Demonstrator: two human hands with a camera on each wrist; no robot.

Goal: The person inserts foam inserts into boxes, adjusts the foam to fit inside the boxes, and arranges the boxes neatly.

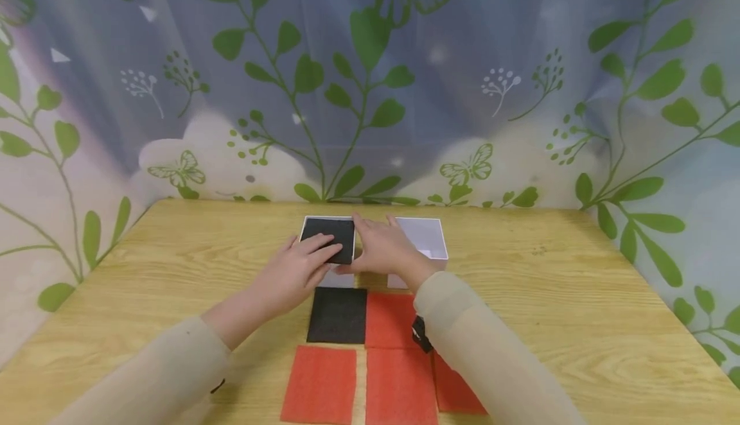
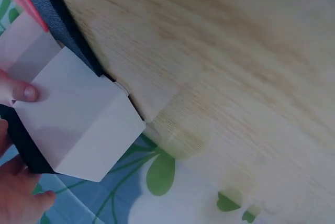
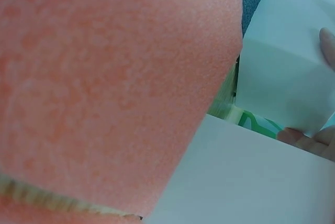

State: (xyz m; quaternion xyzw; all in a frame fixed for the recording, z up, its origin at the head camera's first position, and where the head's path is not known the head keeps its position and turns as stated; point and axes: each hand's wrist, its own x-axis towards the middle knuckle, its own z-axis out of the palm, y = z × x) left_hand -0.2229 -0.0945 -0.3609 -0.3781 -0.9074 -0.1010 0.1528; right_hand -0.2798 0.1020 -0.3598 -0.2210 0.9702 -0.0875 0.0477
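A white box (image 1: 354, 268) stands at the table's back, a black felt square (image 1: 329, 226) on its top. My left hand (image 1: 291, 274) rests on that black square with its fingers extended. With thumb in front and fingers behind, my right hand (image 1: 384, 245) grips the box's right side. Beside it, to the right, stands a second white box (image 1: 422, 235), open at the top and partly behind the right hand. In the left wrist view a thumb presses the white box's wall (image 2: 73, 109); fingertips also show near the box (image 3: 282, 77) in the right wrist view.
Another black square (image 1: 338, 316) lies in front of the boxes, next to a red felt square (image 1: 390, 319). Nearer are more red squares (image 1: 319, 383), one partly under the right forearm. A leaf-patterned curtain (image 1: 324, 91) hangs behind the wooden table (image 1: 549, 322).
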